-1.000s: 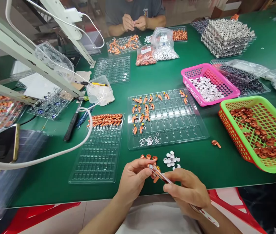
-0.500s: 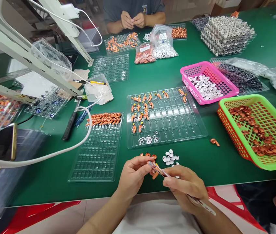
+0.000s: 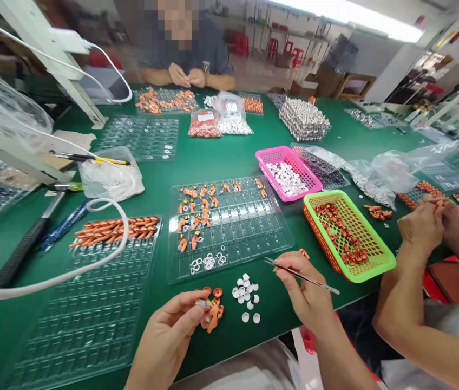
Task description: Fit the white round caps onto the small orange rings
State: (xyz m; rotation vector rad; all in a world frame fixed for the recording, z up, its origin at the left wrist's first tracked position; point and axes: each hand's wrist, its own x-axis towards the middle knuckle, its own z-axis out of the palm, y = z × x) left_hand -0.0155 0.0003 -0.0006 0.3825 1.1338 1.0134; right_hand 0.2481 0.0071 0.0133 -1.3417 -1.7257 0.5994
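While the left hand's grip (image 3: 175, 325) pinches one small part (image 3: 202, 304), the right hand's grip (image 3: 306, 290) clasps one pair of tweezers (image 3: 314, 280)

Bright overhead tube light (image 3: 351, 16), glare on clear tray (image 3: 249, 235), edges stretched

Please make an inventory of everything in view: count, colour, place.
table: 1, green, throughout
middle tray: 1, clear, centre
bent pieces: many, orange, middle tray
rings: many, white, middle tray
left tray: 1, clear, lower left
hammer: 1, black handle, left
caps: over ten, white, lower centre
small basket: 1, pink, centre right
large basket: 1, green, right
filled bags: 2, clear, far centre
people: 2, one dark-shirted, across and right
small part: 1, pale, lower centre
tweezers: 1, silver, lower right
left hand: 1, bare, holding small part
right hand: 1, bare, holding tweezers
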